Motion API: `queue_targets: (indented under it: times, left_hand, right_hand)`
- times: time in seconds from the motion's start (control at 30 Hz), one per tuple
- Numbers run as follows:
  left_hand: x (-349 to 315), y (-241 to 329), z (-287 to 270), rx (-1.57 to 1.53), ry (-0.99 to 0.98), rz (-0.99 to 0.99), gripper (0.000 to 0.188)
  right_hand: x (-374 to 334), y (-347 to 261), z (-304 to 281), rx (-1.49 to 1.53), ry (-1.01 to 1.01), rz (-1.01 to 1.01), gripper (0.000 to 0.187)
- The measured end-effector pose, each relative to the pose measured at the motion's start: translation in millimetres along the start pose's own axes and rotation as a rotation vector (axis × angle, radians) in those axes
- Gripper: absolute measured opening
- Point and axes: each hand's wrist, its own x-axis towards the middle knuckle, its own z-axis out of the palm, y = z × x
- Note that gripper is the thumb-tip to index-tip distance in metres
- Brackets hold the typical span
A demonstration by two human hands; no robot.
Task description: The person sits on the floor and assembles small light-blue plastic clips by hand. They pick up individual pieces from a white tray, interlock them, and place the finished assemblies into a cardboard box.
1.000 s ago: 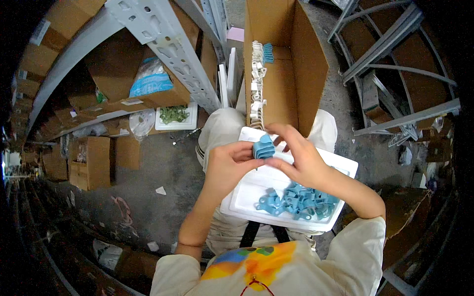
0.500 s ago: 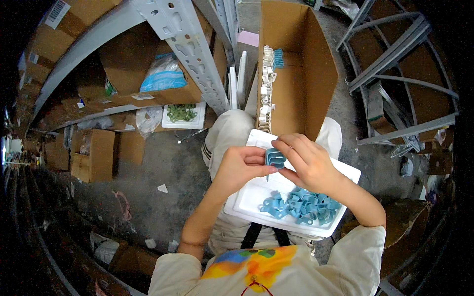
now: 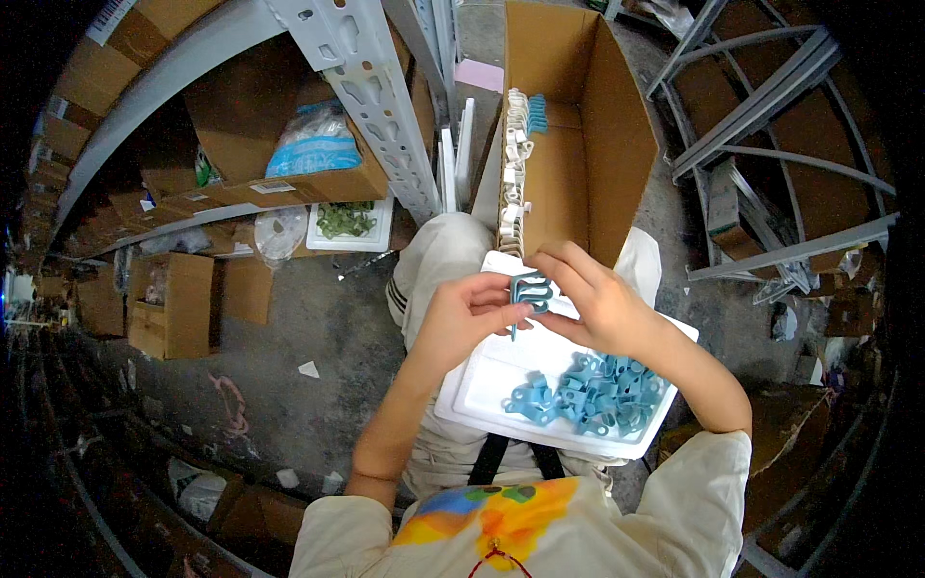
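Over the white foam tray (image 3: 487, 385) on my lap, a short nested stack of blue plastic hooks (image 3: 527, 292) is held between both hands. My left hand (image 3: 474, 316) pinches the stack from its left side, thumb in front. My right hand (image 3: 602, 301) is curled at the stack's right side, with its fingertips on the hooks; the exact contact is partly hidden. On the tray below lies a loose heap of matching blue hooks (image 3: 593, 395), tangled together near its right end.
Beyond my knees stands an open cardboard box (image 3: 617, 144). White hooks (image 3: 512, 183) line its left edge, beside a short row of blue ones (image 3: 537, 114). Metal shelving (image 3: 371, 91) with boxes rises at left; a metal rack (image 3: 761, 96) stands at right. A tray of green pieces (image 3: 349, 222) sits on the lower shelf.
The stack has tilted slightly between my fingers, and its curved ends show more openly. Both hands have shifted slightly up and left. The heap on the tray looks the same.
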Motion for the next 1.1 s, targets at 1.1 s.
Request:
queue_targets:
  times: [1.1]
  left_hand:
    - [-4.1, 8.0, -18.9, 0.009, 0.045, 0.098, 0.031]
  right_hand:
    - [101.3, 256.8, 39.1, -0.703, -0.134, 0.622, 0.026]
